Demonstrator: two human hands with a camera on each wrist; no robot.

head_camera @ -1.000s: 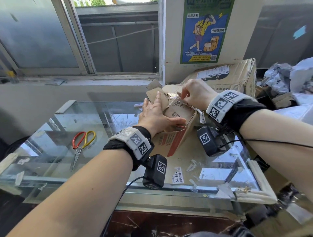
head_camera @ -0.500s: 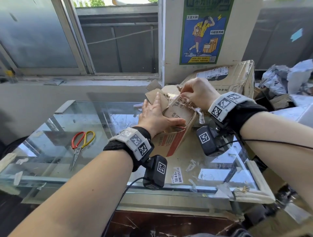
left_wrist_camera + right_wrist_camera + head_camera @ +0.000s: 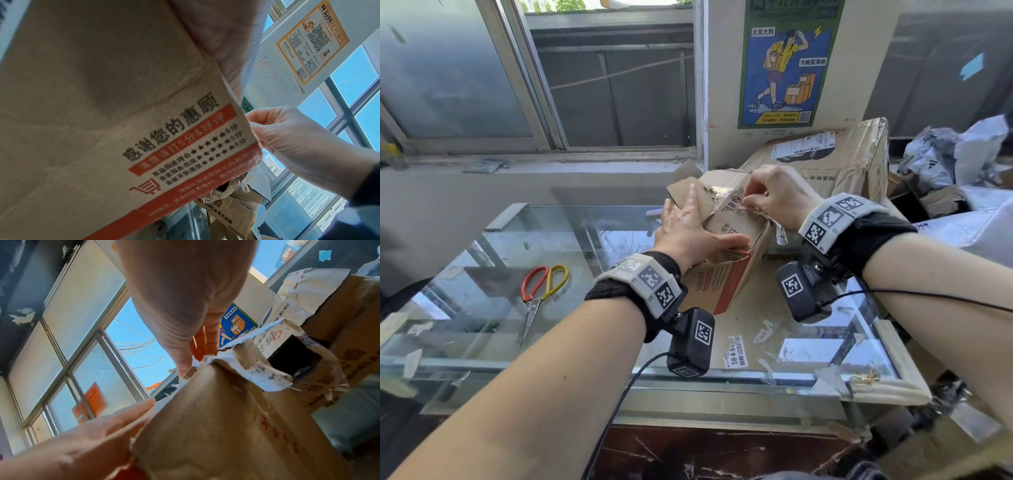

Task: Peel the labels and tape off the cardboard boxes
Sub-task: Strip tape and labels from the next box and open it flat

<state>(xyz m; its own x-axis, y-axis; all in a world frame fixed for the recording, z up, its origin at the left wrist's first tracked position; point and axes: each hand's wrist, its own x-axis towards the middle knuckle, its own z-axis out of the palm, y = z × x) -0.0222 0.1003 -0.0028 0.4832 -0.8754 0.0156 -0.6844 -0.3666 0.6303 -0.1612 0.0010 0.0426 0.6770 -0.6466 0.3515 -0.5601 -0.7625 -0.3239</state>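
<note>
Cardboard box, small and creased with a red printed band, stands tilted on the glass tabletop, where it was a second ago. Left hand still presses flat against its near side, fingers straight. Right hand has shifted slightly along the top edge and pinches a torn white label; its fingertips are partly hidden. Behind stands a larger box.

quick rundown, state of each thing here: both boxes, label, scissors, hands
small box: on the glass table, flaps open, steadied by left hand
label: torn, partly lifted, pinched by right hand
big box: behind, shipping label still on
scissors: closed, untouched
</note>
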